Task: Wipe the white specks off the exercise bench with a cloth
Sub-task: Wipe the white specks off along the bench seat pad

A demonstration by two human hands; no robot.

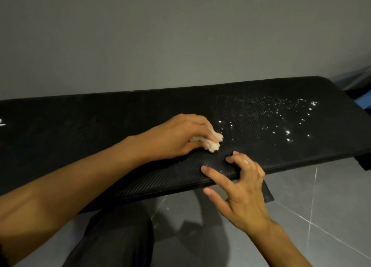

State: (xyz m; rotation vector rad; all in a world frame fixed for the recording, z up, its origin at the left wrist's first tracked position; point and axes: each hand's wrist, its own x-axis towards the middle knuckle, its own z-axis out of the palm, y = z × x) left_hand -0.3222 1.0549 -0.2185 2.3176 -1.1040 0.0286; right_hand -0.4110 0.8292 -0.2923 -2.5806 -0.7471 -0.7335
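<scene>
my left fingers (200,124) clenched the bunched cloth (213,145) at centre frame; it looked soft, light, best gripped wadded. right fingers (216,175) lay released on the worktop (100,130) edge.

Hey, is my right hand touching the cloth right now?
Apart. The head view shows bare black bench between the right hand and the cloth, which the left hand grips.

Scene is dimly lit, soft shadows are cast on the floor (331,210), white specks (288,132) are flared, bench (84,126) is bowed by lens.
</scene>
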